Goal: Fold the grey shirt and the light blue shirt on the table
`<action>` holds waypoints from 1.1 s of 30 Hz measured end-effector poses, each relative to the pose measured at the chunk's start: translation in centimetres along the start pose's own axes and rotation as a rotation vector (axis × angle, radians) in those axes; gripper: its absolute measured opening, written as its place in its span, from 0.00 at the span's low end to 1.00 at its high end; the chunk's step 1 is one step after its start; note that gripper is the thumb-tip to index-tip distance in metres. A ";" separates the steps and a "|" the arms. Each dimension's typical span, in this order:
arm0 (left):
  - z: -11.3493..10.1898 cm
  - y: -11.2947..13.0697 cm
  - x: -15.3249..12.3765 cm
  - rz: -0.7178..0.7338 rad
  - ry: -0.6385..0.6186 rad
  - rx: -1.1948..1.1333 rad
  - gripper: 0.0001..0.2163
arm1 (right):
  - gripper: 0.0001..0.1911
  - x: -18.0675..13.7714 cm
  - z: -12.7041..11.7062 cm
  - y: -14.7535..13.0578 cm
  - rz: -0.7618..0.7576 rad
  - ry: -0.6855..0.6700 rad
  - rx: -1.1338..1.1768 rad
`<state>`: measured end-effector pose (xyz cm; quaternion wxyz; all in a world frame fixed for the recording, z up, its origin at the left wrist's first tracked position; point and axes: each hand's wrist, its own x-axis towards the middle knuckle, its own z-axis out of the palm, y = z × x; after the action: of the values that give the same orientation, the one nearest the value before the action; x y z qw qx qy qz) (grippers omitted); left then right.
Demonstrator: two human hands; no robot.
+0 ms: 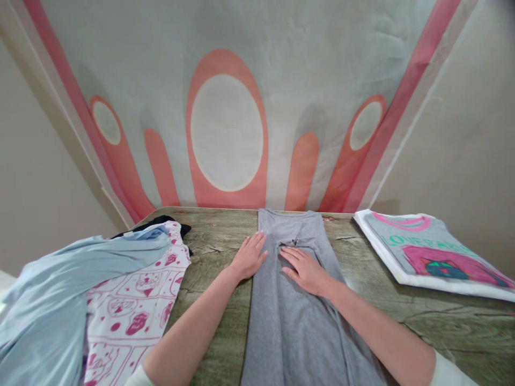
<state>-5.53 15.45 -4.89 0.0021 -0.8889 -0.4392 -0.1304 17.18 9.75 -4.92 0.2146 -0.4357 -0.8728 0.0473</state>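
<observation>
The grey garment [298,327], stretched from twelve to six o'clock on the table [217,230], looks light, soft and prone to creasing, probably best taken by its side edges at nine and three. Palms down and fingers extended, the left hand [248,256] straddles its ten o'clock edge and the right hand [306,269] lies near its middle, neither visibly pinching. Its top reaches the table's far edge at twelve; wood separates it from the pink-printed cloth [137,308] at nine and folded T-shirt [416,238] at two.

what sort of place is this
Perhaps an indoor workspace for clothes, at home or in a shop: a wood-grain table holds a grey garment in the middle and folded clothes at right.
</observation>
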 end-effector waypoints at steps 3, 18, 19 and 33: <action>-0.3 -0.1 0.1 0.012 -0.032 -0.028 0.22 | 0.25 0.0 0.0 -0.2 0.015 0.041 -0.014; 0.3 -0.5 0.3 -0.042 -0.017 -0.011 0.24 | 0.31 -1.2 0.2 7.6 0.267 -0.011 -0.165; 0.3 -0.5 0.3 -0.042 -0.016 -0.009 0.24 | 0.31 -1.3 0.4 7.7 0.269 -0.010 -0.172; -2.5 1.1 -1.8 0.036 -0.158 -0.004 0.19 | 0.21 -5.7 -4.8 6.9 0.166 0.079 0.024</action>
<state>-6.30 13.08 -2.78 -0.0319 -0.9042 -0.4216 -0.0605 27.30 9.05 -4.30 0.2494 -0.5055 -0.8240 0.0581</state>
